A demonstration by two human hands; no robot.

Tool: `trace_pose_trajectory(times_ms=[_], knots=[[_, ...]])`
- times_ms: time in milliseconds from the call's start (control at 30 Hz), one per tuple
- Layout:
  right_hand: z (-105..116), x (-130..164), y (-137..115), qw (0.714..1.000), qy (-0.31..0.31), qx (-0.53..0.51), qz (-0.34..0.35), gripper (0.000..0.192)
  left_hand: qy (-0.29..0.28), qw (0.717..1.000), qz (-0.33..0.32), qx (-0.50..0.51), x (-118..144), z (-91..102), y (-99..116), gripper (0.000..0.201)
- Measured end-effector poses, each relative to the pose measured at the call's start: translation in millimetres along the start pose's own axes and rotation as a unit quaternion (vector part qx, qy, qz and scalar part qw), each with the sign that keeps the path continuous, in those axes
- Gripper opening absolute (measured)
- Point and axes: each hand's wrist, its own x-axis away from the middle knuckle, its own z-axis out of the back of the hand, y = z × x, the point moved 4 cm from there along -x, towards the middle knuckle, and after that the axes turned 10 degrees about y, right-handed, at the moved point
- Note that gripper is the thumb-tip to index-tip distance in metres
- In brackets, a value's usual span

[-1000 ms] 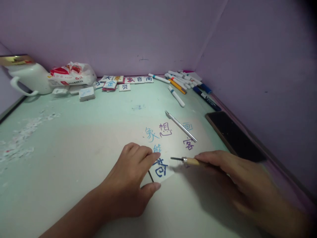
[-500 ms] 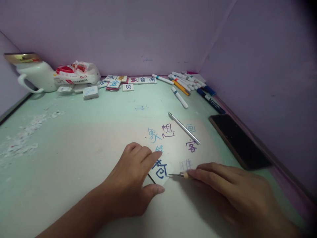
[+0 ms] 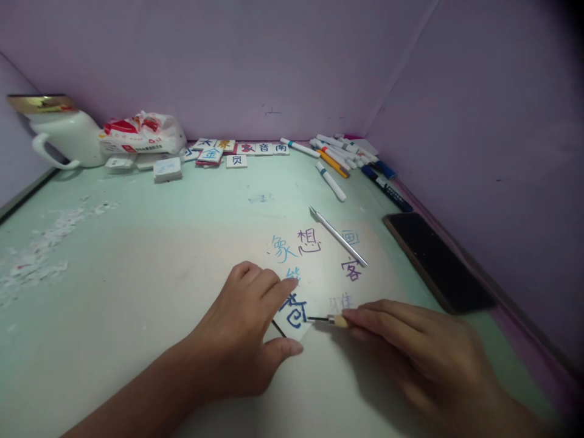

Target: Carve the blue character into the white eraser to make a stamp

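A small white tile (image 3: 296,313) with a dark blue painted character lies on the work surface. My left hand (image 3: 249,331) grips it, fingers at its far edge and thumb at its near edge. A thin dark line shows between that thumb and fingers. In my right hand (image 3: 424,350) is a thin carving tool (image 3: 337,320) with a pale wooden handle, held from the right, its dark metal tip at the right part of the character. A silver craft knife (image 3: 340,237) lies beyond both hands, slanting across the characters written on the surface.
A phone (image 3: 438,261) lies at the right, below a heap of markers (image 3: 340,149). Along the back wall are character tiles (image 3: 263,149), a tissue pack (image 3: 141,134) and a white mug (image 3: 73,137). White shavings (image 3: 50,243) litter the left side.
The carving tool's tip has shifted slightly left and up, onto the character's right stroke, with my right hand following. My left hand keeps its hold on the tile.
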Motion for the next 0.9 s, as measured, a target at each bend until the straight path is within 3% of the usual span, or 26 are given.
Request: trace_pose_trajectory(times_ms=[233,433,733,900], knots=[[-1.8,-0.5,0.0,0.998,-0.018,-0.044,-0.045,0.022,-0.008,1.0,0.0,0.006,-0.5,-0.6,-0.7,0.055],[-1.1,-2.1,1.6,0.999,-0.011,-0.022,-0.044,0.023,-0.009,1.0,0.002,0.012,-1.1,0.2,0.1,0.052],[7.5,-17.3,-9.7,0.992,-0.038,0.102,0.07,0.025,-0.014,1.0,-0.002,0.001,-0.4,-1.8,-0.4,0.06],[8.6,-13.2,-8.5,0.994,-0.032,0.09,0.056,0.028,-0.01,1.0,-0.011,-0.015,0.8,-0.5,1.5,0.062]])
